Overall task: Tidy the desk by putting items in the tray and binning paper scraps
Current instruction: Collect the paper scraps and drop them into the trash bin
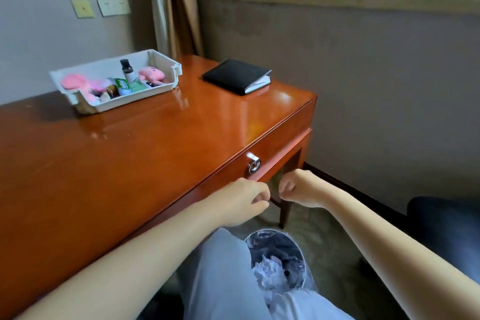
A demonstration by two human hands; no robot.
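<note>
Desk (130, 150): one tray (145, 97), one notebook (233, 75), one bin (280, 244)

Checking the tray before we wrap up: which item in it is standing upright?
The small bottle with the dark cap, standing in the tray between the left pink toy and the right pink toy. Everything else lies low in a heap.

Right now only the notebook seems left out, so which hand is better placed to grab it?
Probably the right hand: it is nearer that end of the desk, where the notebook lies.
</note>
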